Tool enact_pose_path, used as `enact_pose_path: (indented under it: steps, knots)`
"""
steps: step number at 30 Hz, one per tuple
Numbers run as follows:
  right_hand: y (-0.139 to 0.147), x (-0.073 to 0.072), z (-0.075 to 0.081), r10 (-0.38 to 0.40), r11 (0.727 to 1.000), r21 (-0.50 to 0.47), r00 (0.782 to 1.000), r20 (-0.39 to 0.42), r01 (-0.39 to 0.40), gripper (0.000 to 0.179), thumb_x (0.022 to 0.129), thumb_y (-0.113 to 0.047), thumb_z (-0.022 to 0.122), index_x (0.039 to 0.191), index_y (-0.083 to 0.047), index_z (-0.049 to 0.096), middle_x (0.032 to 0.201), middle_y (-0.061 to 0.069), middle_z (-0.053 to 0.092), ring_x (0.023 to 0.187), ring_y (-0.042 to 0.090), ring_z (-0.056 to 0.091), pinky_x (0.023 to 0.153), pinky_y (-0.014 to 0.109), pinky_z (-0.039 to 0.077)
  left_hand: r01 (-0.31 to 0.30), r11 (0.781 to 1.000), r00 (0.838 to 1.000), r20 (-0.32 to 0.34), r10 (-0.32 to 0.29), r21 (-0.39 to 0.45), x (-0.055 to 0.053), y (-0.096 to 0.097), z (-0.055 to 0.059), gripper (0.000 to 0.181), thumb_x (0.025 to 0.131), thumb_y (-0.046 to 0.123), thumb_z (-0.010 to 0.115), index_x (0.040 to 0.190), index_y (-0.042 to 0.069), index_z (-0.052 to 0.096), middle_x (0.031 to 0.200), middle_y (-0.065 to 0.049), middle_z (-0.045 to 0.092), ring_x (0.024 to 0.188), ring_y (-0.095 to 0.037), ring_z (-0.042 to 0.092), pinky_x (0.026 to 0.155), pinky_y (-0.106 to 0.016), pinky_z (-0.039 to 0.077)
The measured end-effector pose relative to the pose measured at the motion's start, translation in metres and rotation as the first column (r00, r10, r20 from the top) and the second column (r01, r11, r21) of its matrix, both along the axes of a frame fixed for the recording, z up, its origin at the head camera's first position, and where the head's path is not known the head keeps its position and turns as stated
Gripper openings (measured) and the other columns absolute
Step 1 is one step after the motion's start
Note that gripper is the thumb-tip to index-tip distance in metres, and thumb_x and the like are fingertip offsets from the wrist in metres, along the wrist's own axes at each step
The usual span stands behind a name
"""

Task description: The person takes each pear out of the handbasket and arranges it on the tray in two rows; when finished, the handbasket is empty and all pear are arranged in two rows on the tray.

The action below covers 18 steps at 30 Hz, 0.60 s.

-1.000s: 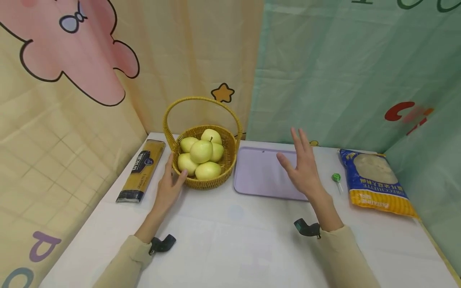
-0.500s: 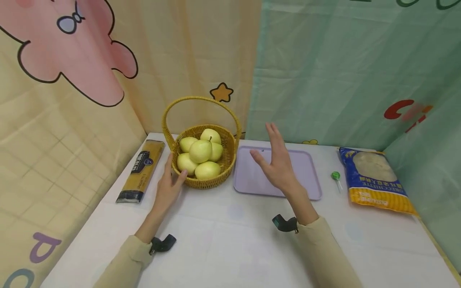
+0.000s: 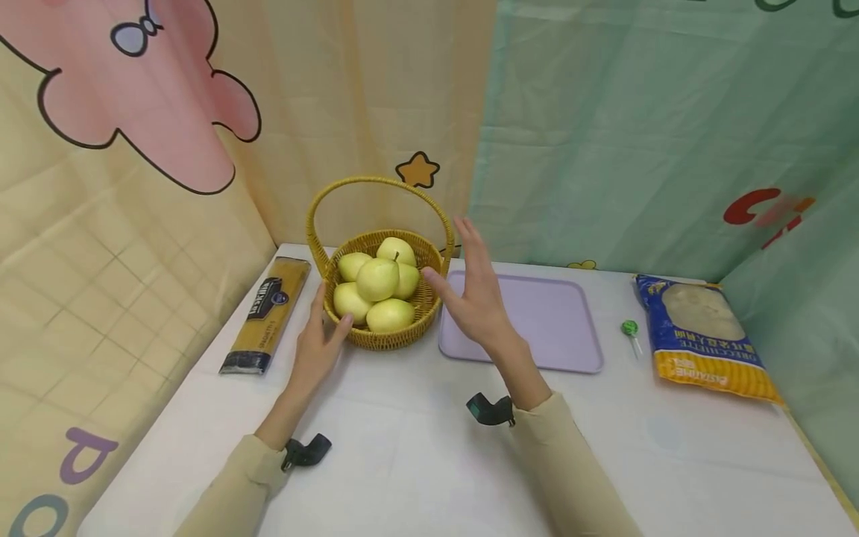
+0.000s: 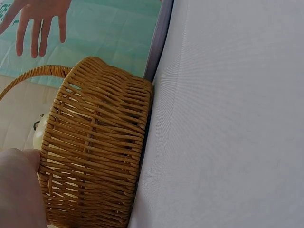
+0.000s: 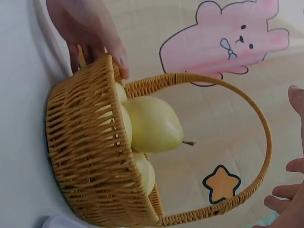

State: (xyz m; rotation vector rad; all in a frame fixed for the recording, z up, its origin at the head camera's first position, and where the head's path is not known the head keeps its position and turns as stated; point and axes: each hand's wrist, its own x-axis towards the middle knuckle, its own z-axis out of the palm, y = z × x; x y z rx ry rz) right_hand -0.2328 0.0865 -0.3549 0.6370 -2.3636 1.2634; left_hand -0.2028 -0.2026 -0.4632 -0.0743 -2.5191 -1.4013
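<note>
A wicker basket (image 3: 385, 339) with a tall arched handle (image 3: 372, 180) stands on the table, heaped with several yellow-green pears (image 3: 377, 280). My left hand (image 3: 314, 350) holds the basket's left rim, its thumb over the edge and its fingers along the outer wall. In the right wrist view that left hand (image 5: 90, 28) shows at the rim, beside the topmost pear (image 5: 154, 124). My right hand (image 3: 475, 302) hovers with spread fingers beside the basket's right side, holding nothing. It overlaps the left part of a lilac tray (image 3: 550, 321).
To the left of the basket lies a packet of spaghetti (image 3: 267, 317). At the right are a green lollipop (image 3: 630, 329) and a blue and yellow bag of orecchiette (image 3: 708, 335). Printed curtains (image 3: 604, 134) close off the table's back and sides.
My right hand has swept left, from over the tray's right part to the basket's right side. The left hand has stayed at the rim, and the basket stands where it was.
</note>
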Motion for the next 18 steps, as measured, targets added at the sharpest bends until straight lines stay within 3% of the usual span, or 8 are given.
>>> enact_pose_path:
  steps: [6, 12, 18]
  knots:
    - [-0.024, 0.003, 0.01, 0.012, 0.998, -0.067, 0.999, -0.034, -0.014, 0.089, 0.1, -0.065, 0.056, 0.169, -0.02, 0.024, 0.176, 0.0, 0.02, 0.162, 0.019, 0.02, 0.128, 0.059, 0.025, -0.003, 1.0, 1.0, 0.001, 0.003, 0.0, -0.001, 0.0, -0.004, 0.082, 0.109, 0.047, 0.054, 0.172, 0.028, 0.005, 0.178, -0.007, 0.012, 0.161, -0.041, 0.019, 0.128, -0.066, 0.018]
    - [-0.044, 0.004, 0.019, 0.039, 0.991, -0.126, 0.996, -0.083, -0.049, 0.083, 0.101, -0.063, 0.057, 0.168, -0.024, 0.027, 0.175, 0.001, 0.025, 0.161, 0.013, 0.022, 0.129, 0.054, 0.027, -0.006, 1.0, 1.0, -0.01, 0.006, 0.003, -0.002, 0.0, -0.004, 0.082, 0.108, 0.048, 0.054, 0.172, 0.029, 0.005, 0.178, -0.007, 0.013, 0.162, -0.04, 0.019, 0.129, -0.064, 0.018]
    - [-0.059, 0.0, 0.015, 0.059, 0.991, -0.113, 0.996, -0.06, -0.066, 0.086, 0.099, -0.064, 0.059, 0.168, -0.023, 0.027, 0.175, -0.005, 0.023, 0.159, 0.018, 0.028, 0.127, 0.054, 0.032, -0.004, 1.0, 1.0, 0.004, 0.004, 0.001, -0.002, -0.001, -0.003, 0.082, 0.109, 0.048, 0.054, 0.172, 0.029, 0.005, 0.178, -0.007, 0.013, 0.162, -0.039, 0.017, 0.13, -0.063, 0.017]
